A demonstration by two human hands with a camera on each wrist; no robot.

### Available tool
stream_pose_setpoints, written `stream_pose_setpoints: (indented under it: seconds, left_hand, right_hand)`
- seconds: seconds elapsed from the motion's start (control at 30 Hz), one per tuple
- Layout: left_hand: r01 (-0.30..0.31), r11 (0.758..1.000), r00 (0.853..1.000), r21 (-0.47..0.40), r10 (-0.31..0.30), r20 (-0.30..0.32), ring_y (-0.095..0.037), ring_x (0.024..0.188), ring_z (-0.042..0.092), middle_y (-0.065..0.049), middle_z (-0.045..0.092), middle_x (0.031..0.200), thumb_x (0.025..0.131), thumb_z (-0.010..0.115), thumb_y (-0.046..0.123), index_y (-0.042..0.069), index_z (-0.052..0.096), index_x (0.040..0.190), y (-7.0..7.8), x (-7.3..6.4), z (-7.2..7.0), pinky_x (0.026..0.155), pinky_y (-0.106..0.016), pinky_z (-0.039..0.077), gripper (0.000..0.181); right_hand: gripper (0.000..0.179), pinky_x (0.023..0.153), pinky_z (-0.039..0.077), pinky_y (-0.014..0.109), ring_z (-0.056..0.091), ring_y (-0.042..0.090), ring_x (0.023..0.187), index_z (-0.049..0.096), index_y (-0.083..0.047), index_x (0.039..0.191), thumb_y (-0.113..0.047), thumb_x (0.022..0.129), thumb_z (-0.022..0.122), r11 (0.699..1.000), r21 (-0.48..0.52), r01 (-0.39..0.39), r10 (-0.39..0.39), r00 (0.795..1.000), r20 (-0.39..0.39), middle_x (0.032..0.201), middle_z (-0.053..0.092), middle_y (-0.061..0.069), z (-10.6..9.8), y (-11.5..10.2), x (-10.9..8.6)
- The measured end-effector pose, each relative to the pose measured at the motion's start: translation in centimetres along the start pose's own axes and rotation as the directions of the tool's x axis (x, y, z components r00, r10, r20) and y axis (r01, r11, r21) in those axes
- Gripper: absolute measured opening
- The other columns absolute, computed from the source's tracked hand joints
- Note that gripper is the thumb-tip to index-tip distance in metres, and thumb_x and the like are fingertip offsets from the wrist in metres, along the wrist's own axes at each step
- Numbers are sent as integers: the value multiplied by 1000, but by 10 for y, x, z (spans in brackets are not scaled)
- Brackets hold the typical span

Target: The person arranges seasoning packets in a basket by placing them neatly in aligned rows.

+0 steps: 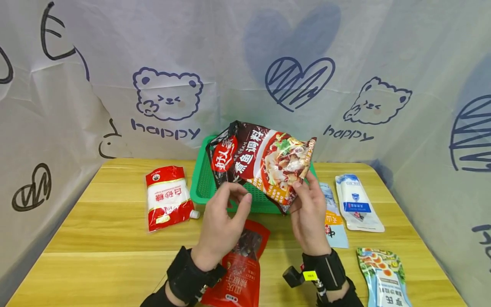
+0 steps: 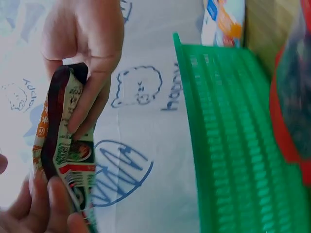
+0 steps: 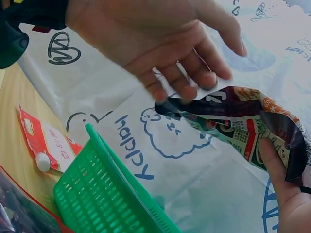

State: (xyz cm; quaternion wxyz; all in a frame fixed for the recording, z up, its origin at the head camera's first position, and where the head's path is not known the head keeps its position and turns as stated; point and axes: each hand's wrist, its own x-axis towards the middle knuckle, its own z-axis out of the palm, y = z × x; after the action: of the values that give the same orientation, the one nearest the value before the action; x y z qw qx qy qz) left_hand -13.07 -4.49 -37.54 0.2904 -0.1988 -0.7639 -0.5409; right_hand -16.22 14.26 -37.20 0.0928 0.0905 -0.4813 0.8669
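Observation:
A dark red and black packet of fish seasoning (image 1: pixel 264 157) is held up tilted over the green basket (image 1: pixel 197 187). My right hand (image 1: pixel 308 215) pinches its lower right edge, thumb on the printed front; in the left wrist view the right hand (image 2: pixel 85 34) has its fingers along the packet's back. By the lower left edge is my left hand (image 1: pixel 222 226), its fingers bent loosely and holding nothing. The right wrist view shows those left fingertips (image 3: pixel 187 92) spread close to the packet's black end.
A red bag of white sugar (image 1: pixel 168 198) lies left of the basket. Below the hands is a red bag of dried chillies (image 1: pixel 239 273). Right of the basket are a light blue bag (image 1: pixel 333 219), a white bag with a blue label (image 1: pixel 356 207) and a salad dressing pouch (image 1: pixel 385 277).

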Motion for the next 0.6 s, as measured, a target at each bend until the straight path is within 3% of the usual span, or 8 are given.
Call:
stream_pose_setpoints:
  seconds: [0.07,0.13,0.23,0.33,0.47,0.53,0.6]
  left_hand:
    - [88,996,992,-5,-87,94,-12,80,61,2,68,94,104,62,20,8,68,111,1,0,0,63,-30,47,14]
    - [188,982,967,4,-185,175,-9,83,65,5,73,99,106,60,29,12,70,119,2,0,-1,65,-30,49,23]
    - [318,948,916,-21,-301,265,-11,102,70,3,74,117,108,56,41,16,62,137,2,2,1,81,-35,56,39]
    - [398,911,887,-113,-350,300,-18,120,66,-4,70,132,108,54,40,14,51,148,0,3,2,98,-44,54,47]
    - [445,844,886,-300,-365,288,-28,128,59,-18,60,143,109,52,28,2,38,151,-4,5,3,101,-47,51,52]
    - [448,803,891,-393,-368,264,-32,129,57,-24,54,145,110,52,23,-3,32,152,-5,6,3,102,-43,52,53]
    - [438,779,899,-449,-374,228,-33,131,56,-27,51,145,110,51,19,-5,29,151,-7,8,2,103,-37,52,53]
  right_hand:
    - [48,103,54,35,60,24,131,35,-8,157,-2,109,41,1000,2,12,-12,1000,-2,155,47,16,0,0,0]
    - [49,103,54,35,60,23,131,34,-7,157,-1,109,41,1000,1,23,-23,1000,2,155,47,16,1,0,-1]
    - [49,102,54,34,62,23,129,33,-6,157,-1,109,41,999,7,34,-34,999,9,154,48,16,2,1,-2]
    - [49,101,54,34,62,22,128,31,-6,157,0,109,41,999,12,37,-37,999,25,152,49,16,5,4,-4]
    - [51,98,57,32,62,21,128,29,-5,157,2,107,42,1000,23,16,-17,999,51,149,51,14,12,11,-8]
    - [52,92,59,28,63,19,125,30,-4,156,3,106,43,1000,15,-5,4,998,60,146,53,12,15,15,-11]
    - [54,89,59,26,64,17,122,30,-3,156,5,105,45,1000,-11,-26,27,997,71,143,56,11,18,19,-13]
